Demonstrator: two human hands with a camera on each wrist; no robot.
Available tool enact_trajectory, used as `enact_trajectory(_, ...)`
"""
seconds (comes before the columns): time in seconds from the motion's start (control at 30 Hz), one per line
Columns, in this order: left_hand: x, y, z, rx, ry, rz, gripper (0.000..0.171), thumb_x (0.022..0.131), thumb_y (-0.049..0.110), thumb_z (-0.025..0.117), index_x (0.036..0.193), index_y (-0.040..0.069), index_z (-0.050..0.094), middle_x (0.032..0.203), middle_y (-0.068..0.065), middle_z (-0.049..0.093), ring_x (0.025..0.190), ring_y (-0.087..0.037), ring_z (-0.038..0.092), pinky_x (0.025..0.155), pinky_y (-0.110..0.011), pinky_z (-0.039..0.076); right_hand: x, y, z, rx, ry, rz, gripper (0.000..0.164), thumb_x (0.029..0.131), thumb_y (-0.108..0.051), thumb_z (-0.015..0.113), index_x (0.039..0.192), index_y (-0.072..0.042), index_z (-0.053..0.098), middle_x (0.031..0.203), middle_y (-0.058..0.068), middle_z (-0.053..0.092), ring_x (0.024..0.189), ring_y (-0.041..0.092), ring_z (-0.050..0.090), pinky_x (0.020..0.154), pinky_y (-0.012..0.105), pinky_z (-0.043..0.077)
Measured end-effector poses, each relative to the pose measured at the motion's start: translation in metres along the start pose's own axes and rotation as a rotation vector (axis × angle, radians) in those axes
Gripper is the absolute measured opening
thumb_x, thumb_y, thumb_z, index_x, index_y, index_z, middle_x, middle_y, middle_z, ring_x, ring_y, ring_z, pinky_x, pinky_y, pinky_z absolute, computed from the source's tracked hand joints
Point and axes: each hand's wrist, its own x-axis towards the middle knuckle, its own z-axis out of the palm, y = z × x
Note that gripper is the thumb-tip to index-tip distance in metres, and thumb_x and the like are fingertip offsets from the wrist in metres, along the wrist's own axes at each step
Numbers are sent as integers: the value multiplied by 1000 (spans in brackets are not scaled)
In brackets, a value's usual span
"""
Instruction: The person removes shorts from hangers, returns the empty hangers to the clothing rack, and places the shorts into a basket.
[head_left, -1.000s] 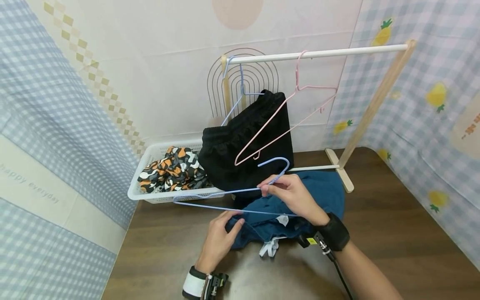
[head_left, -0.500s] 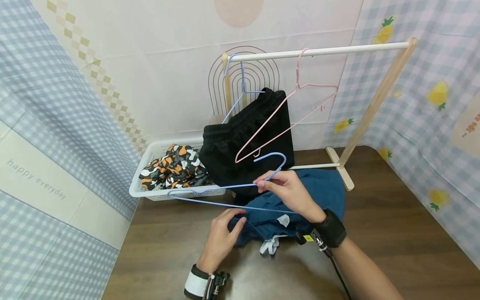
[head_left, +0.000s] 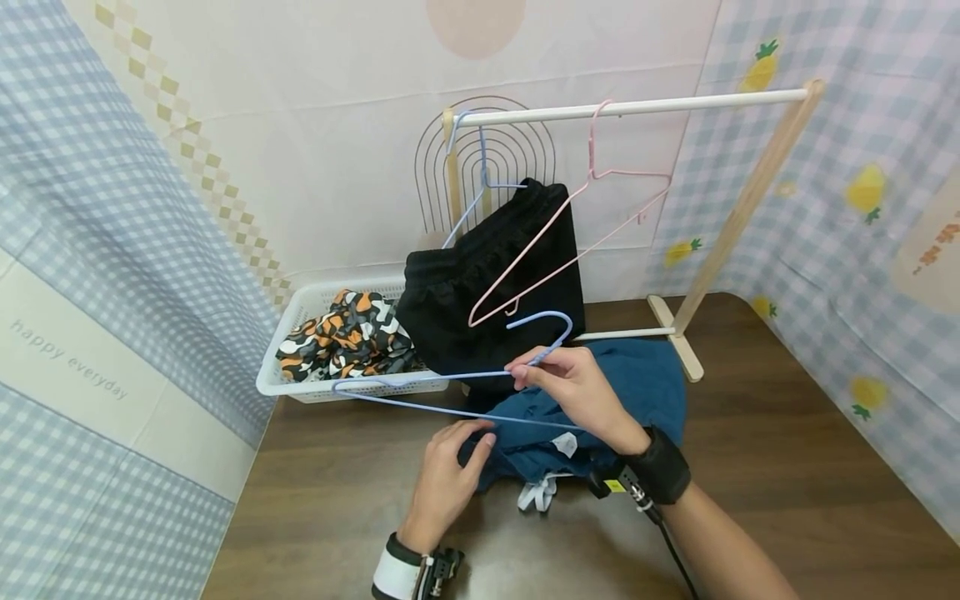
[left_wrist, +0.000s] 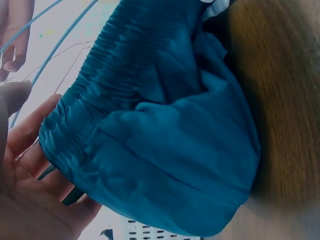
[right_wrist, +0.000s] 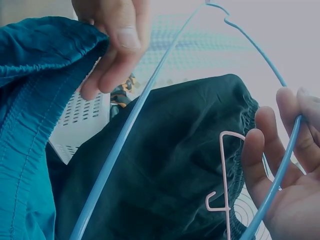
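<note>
Tabletop [head_left: 337, 467] holds rack [head_left: 746, 207] and basket [head_left: 277, 365]; right fingers [head_left: 536, 376] pinch a hanger [right_wrist: 116, 152], parted left fingers [head_left: 457, 432] touch teal shorts [head_left: 633, 383].

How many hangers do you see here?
3: a blue hanger in the right hand, a pink hanger on the rack, and a second blue hanger there, bearing a black garment. Others may be hidden.

The held hanger [right_wrist: 117, 155] is coloured light blue, the shorts [head_left: 637, 383] plain teal, their drawstring [head_left: 538, 495] white. Black is seen on the hung garment [head_left: 450, 321], pink on its neighbouring hanger [head_left: 591, 157]. The basketed cloth [head_left: 352, 333] is blotched orange, black, grey and white.
</note>
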Motion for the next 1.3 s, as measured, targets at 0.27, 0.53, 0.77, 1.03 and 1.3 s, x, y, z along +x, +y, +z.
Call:
enact_trajectory(0.27, -4, 2, 4, -68, 120, 10, 20, 107, 26, 65, 109, 14, 80, 107, 4, 79, 105, -13, 72, 96, -44, 57, -9, 2, 3, -7, 13, 7, 17, 106, -5, 63, 115, 3, 75, 110, 19, 76, 94, 18, 75, 89, 31, 61)
enact_trajectory(0.53, -7, 7, 5, -95, 128, -41, 22, 109, 27, 62, 109, 13, 79, 105, 3, 78, 101, -11, 72, 93, -41, 59, -17, 4, 2, -15, 26, 10, 18, 106, -3, 62, 116, 4, 75, 111, 21, 75, 93, 17, 74, 89, 29, 61)
enact_trajectory(0.77, -8, 11, 7, -160, 131, -60, 24, 109, 29, 61, 109, 14, 79, 106, 5, 78, 102, -10, 73, 95, -41, 59, -21, 0, 3, -41, 37, 34, 19, 106, -5, 62, 117, 2, 75, 112, 16, 77, 93, 17, 75, 90, 29, 61)
enact_trajectory(1.03, -6, 11, 8, -219, 187, -38, 24, 110, 22, 59, 101, 12, 80, 97, 5, 80, 98, -11, 75, 90, -37, 60, -26, -6, 2, -112, 4, 4, 17, 103, -6, 67, 116, -5, 78, 106, 4, 80, 93, 17, 74, 87, 30, 61)
enact_trajectory(1.3, -2, 15, 6, -244, 200, -28, 24, 109, 21, 61, 100, 10, 80, 96, 3, 80, 94, -13, 76, 88, -39, 61, -28, -13, -2, -129, -6, 20, 18, 103, -6, 68, 117, -5, 78, 102, 5, 80, 90, 20, 75, 83, 31, 62)
